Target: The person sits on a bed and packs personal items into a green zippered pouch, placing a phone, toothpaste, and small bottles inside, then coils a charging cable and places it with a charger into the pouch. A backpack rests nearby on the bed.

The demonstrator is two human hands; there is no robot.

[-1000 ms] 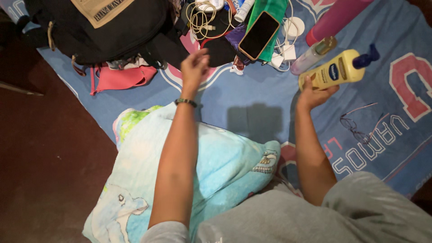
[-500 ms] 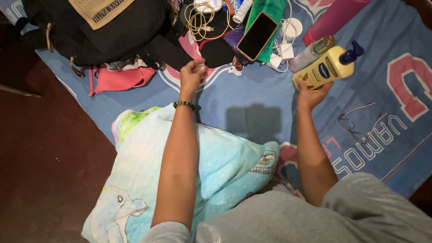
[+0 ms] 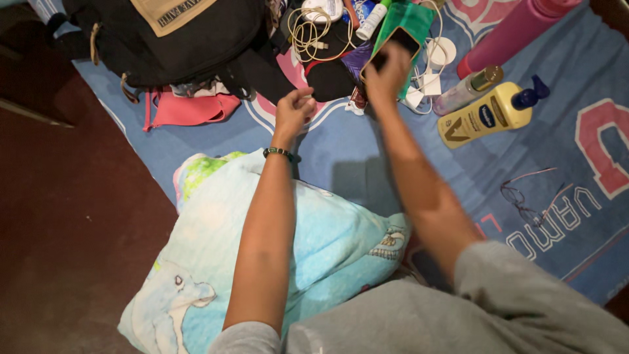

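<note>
The flat black smartphone with a tan-edged case (image 3: 401, 39) lies tilted across a green cloth or pouch (image 3: 413, 16) at the far side of the blue printed blanket (image 3: 367, 144), and the right hand (image 3: 386, 72) is laid over its near end, fingers curled down onto the glass; whether they have actually closed round the slab or only rest on it cannot be told, since the hand is blurred and hides that end. The phone's smooth, hard face sits propped on the soft cloth, which probably keeps it raised and easy to get fingers under. The left hand (image 3: 295, 111), a dark beaded band at its wrist, hovers just above the blanket with fingers loosely curled and nothing visible in them. Just beyond lie a coil of pale cable (image 3: 311, 36) and a white round charger puck (image 3: 445, 51) with its plug blocks. To the right a yellow plastic lotion bottle with a blue pump (image 3: 488, 115) lies on its side beside a small clear bottle with a gold cap (image 3: 466, 88) and a long pink cylinder (image 3: 517, 29). Thin wire-framed glasses (image 3: 524, 190) lie nearer, apart from the rest. A black fabric backpack (image 3: 183, 39) slumps at the left over a pink cloth item (image 3: 190, 108), and a pale blue cartoon-print pillow (image 3: 314, 249) rests on the person's lap under the forearms.
</note>
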